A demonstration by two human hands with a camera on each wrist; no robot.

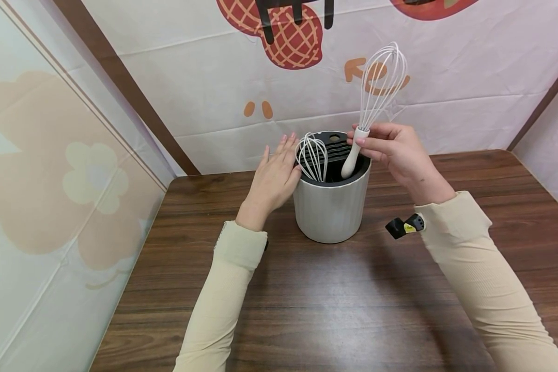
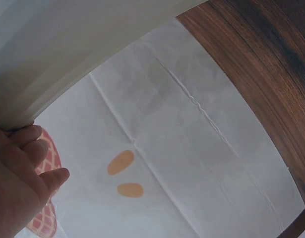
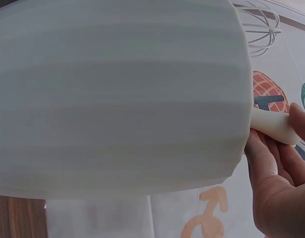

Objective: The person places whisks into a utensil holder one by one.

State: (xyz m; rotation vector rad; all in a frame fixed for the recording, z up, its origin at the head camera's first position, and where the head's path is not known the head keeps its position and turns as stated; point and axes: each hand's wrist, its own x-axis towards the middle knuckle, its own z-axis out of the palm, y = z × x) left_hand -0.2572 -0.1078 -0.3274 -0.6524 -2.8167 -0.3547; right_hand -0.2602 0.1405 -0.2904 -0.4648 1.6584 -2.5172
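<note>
A white ribbed utensil holder (image 1: 331, 214) with a black slotted insert (image 1: 333, 150) stands near the table's back edge. My right hand (image 1: 392, 150) pinches a white whisk (image 1: 380, 85) near the top of its handle, wires upward. The handle's lower end dips into the holder's opening at the right; in the right wrist view the handle (image 3: 274, 124) shows beside the rim. A smaller white whisk (image 1: 312, 157) stands in the holder's left part, its handle hidden inside. My left hand (image 1: 275, 178) rests against the holder's left side with fingers extended.
The brown wooden table (image 1: 316, 310) reaches back to a white printed cloth (image 1: 204, 77). Another cloth with a flower print (image 1: 32, 170) hangs along the left side. A small black device (image 1: 404, 226) is fixed at the right cuff.
</note>
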